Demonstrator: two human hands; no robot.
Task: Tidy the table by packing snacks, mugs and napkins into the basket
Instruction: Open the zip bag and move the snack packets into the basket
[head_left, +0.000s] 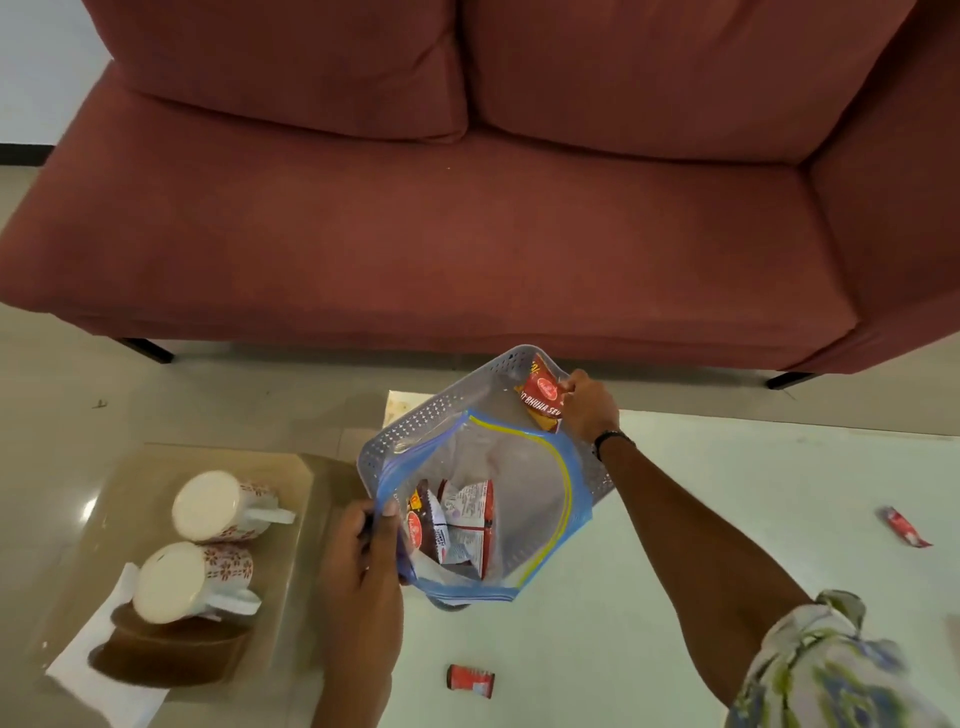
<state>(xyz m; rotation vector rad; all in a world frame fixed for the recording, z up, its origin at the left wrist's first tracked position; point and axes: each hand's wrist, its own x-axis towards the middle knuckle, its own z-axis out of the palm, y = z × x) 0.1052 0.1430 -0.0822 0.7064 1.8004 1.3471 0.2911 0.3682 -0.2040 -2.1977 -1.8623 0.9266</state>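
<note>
Over basket (415, 423), fingers (569, 385) pinching packet (540, 400) (red)

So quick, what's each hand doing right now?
Left hand: closed, pinching the zip bag rim open.
Right hand: closed on a red snack packet over the basket.

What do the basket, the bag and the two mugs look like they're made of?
Basket: matte grey plastic, probably, given its perforated molded walls. Bag: clear, glossy, flexible plastic film with a blue-yellow zip strip. Mugs: likely glazed ceramic, white with a red printed pattern.
</note>
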